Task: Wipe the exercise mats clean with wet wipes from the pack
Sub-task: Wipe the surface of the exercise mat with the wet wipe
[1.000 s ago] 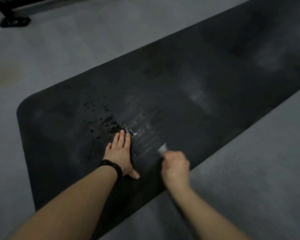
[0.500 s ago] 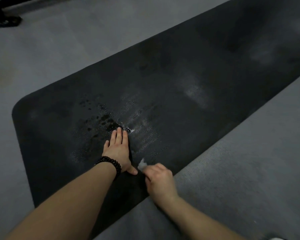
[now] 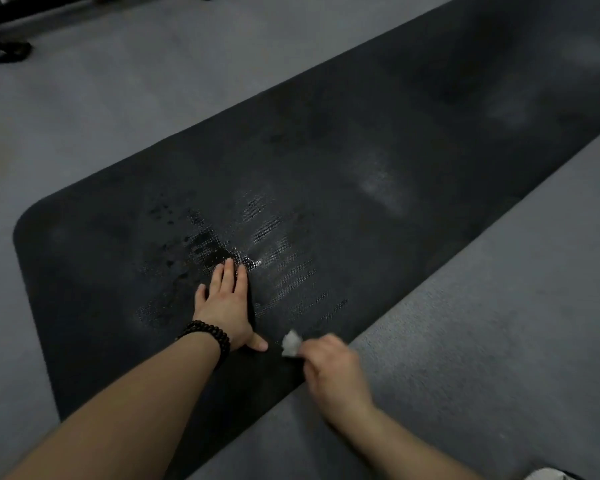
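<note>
1. A black exercise mat (image 3: 378,161) lies flat on a grey floor (image 3: 118,98), running from the lower left up to the upper right of the view.
2. Its near end has rounded corners, and its right-hand long edge borders a grey strip of floor beside it.
3. The left hand (image 3: 226,303) rests palm down on the mat near that end. Its fingers (image 3: 229,275) are straight and held close together, and its thumb sticks out to the side toward the other hand.
4. A bracelet (image 3: 210,336) of dark beads sits on the left wrist.
5. The right hand (image 3: 333,372) is close to the mat's right edge, its grip curled and pinching a small bunched white wipe (image 3: 291,342).
6. The wipe sticks out from the front of that hand and lies against the mat, just beside the left thumb but apart from it.
7. The right hand is slightly blurred.
8. Ahead of the left fingertips the mat shows dark wet spots (image 3: 201,240) and shiny striped streaks (image 3: 278,251) across its textured face.
9. Farther up the mat lies a pale dull patch (image 3: 381,188).
10. In the upper left corner, dark equipment (image 3: 4,46) stands on the floor; what kind it is cannot be told.
</note>
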